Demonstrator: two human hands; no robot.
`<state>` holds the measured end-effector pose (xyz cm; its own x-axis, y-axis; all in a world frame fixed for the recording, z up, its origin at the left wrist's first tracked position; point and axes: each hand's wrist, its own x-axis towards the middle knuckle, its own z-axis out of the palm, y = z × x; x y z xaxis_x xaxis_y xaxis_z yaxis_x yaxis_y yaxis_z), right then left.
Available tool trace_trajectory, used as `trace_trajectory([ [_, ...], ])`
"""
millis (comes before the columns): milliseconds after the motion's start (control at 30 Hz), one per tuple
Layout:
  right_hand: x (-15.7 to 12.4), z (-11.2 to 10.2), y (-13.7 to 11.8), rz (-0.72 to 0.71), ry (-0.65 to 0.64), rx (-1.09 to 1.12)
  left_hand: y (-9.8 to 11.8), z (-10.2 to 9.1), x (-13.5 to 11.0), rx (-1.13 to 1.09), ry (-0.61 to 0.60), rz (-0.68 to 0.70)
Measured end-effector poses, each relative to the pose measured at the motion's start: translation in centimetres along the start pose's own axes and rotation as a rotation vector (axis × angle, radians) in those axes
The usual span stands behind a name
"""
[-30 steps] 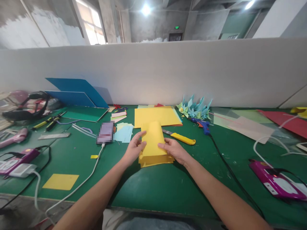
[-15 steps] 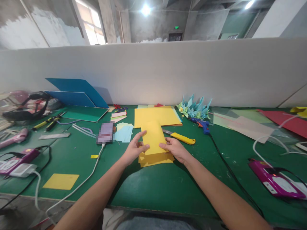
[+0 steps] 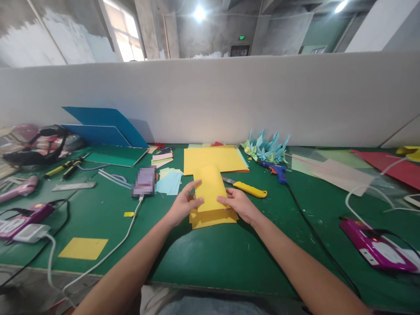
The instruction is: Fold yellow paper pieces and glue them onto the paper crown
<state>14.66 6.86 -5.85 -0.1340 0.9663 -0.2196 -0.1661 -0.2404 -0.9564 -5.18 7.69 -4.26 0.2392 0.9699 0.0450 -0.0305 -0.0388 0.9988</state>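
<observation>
Between my hands, a yellow paper sheet (image 3: 211, 188) is held by its lower side edges, raised over other yellow sheets (image 3: 215, 219) lying on the green table (image 3: 210, 258). My left hand (image 3: 184, 202) grips the left edge, thumb on the front face. On the right edge, my right hand (image 3: 240, 203) pinches the paper with its thumb in front; its other fingers are partly hidden behind. Just beyond my right hand lies a yellow utility knife (image 3: 251, 189) with its blade out. A larger stack of yellow paper (image 3: 213, 158) lies behind the held sheet.
A blue glue gun (image 3: 278, 173) trails a black cord on the right, near folded blue paper pieces (image 3: 265, 148). Power strips (image 3: 377, 249) stand at both sides. To the left are a phone (image 3: 144, 181) on a white cable, light blue slips (image 3: 169, 181) and a yellow card (image 3: 83, 248).
Almost nothing differs. My right thumb has shifted very slightly left on the paper; the sheet and both hands stay in place.
</observation>
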Motion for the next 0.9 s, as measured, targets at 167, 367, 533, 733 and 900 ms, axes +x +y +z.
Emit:
trace_trajectory([
  [167,-0.01,-0.03,0.05,-0.008,0.007,-0.010,0.15,-0.08,-0.07,-0.004,-0.047,-0.053],
  [367,0.17,-0.09,0.31,-0.022,-0.005,0.002,0.02,-0.11,0.04,-0.009,-0.048,-0.055],
  [533,0.21,-0.12,0.34,-0.028,-0.019,0.010,0.05,-0.07,0.02,0.001,-0.040,-0.042],
  [733,0.19,-0.16,0.28,-0.032,-0.024,0.012,0.10,-0.04,0.04,0.028,-0.038,-0.024],
  [900,0.20,-0.11,0.29,-0.036,-0.019,-0.004,-0.07,-0.05,0.17,0.081,-0.019,-0.002],
])
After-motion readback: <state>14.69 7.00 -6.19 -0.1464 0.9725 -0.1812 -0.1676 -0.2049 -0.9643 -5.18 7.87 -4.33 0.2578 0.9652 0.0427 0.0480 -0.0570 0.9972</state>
